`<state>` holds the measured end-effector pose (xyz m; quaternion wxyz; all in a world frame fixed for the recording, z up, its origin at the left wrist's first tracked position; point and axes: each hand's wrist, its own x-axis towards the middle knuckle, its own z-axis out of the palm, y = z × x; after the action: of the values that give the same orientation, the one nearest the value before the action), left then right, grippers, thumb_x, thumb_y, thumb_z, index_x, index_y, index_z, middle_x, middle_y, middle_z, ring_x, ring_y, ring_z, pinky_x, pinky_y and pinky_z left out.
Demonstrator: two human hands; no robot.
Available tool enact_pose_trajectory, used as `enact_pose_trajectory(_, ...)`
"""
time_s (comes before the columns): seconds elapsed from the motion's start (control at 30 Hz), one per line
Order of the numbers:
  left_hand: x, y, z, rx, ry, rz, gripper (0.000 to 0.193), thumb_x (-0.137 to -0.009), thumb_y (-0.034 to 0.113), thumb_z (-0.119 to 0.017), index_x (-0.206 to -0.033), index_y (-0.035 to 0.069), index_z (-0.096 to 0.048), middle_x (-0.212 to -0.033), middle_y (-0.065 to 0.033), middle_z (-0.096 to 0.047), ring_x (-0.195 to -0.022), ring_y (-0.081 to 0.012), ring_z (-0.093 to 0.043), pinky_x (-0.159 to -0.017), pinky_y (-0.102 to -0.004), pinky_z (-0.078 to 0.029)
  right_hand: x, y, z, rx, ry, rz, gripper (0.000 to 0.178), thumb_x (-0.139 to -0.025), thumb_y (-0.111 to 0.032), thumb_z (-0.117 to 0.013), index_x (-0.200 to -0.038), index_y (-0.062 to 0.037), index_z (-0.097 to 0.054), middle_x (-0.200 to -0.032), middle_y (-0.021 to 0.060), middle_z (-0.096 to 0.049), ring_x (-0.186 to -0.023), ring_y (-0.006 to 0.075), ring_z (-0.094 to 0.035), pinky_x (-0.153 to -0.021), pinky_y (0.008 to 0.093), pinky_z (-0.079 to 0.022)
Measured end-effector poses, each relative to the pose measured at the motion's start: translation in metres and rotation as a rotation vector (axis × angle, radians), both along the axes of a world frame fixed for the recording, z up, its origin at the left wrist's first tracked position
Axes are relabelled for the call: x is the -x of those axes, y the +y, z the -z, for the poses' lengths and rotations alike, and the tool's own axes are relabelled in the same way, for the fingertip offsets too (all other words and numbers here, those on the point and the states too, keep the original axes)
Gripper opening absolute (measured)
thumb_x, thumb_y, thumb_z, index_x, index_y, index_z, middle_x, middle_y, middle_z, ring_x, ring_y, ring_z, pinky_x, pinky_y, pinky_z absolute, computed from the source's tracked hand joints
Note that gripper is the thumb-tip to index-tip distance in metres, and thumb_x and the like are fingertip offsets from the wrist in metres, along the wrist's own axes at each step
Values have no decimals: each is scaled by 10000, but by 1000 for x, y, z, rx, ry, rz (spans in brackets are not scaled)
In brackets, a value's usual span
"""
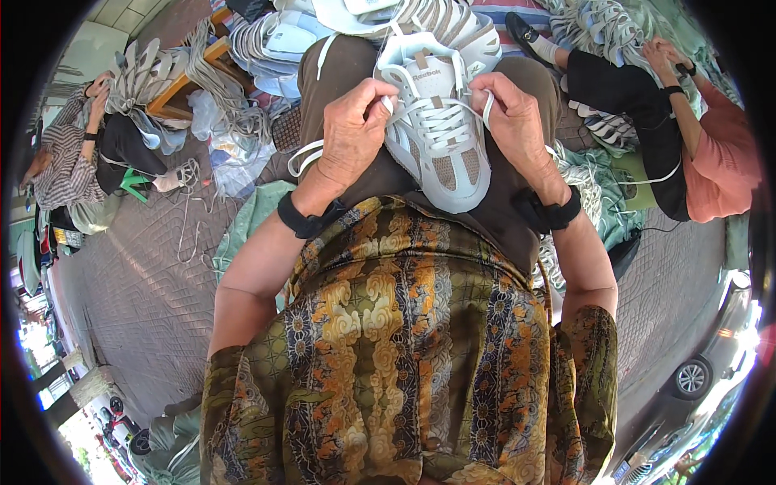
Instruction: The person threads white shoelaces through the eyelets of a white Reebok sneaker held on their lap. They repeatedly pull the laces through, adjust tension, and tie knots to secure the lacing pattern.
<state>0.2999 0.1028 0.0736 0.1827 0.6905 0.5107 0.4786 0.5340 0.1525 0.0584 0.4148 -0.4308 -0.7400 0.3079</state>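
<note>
We are holding a pale grey sneaker [437,137] toe-toward-us on our lap, our left hand [353,129] pinching one white lace end [305,156] with fingers closed on it, our right hand [512,121] gripping the other lace at the shoe's far side.

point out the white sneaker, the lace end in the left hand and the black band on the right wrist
white sneaker [440,153], head view, on the mesh toe area
lace end [305,155], head view, on the loose loop beside the left hand
black wrist band [556,214], head view, on the strap across the right wrist
</note>
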Motion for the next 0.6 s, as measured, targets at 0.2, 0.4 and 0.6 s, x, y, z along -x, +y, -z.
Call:
enact_pose_trajectory(0.2, -5, 2, -4, -67, 45, -4, 79, -856, -15, -616, -923, 27, -609, -774, -105, -632, -670, -214, -624, -633, -295, -495, 4, 3, -1, -27, -89, 28, 83, -917, -45, -599, -999, -50, -609, -703, 11, -570, -673, 62, -522, -627, 247, -471)
enact_pose_trajectory(0.4, -1, 0, 7, -139, 196, 41, 70, -846, -6, -591, -902, 35, -581, -774, -148, -621, -719, -337, -637, -625, -371, -501, 8, 9, -9, -218, -207, 2, 76, -902, -60, -633, -949, -38, -577, -718, 23, -568, -675, 63, -525, -614, 262, -465)
enact_pose_trajectory(0.6, -1, -3, 2, -26, 160, 46, 154, -821, -22, -574, -955, 51, -599, -810, -164, -637, -740, -366, -632, -649, -381, -500, -3, 18, -5, 86, -64, -72, 131, -894, -65, -668, -876, -26, -544, -722, -39, -529, -690, 25, -476, -609, 218, -425)
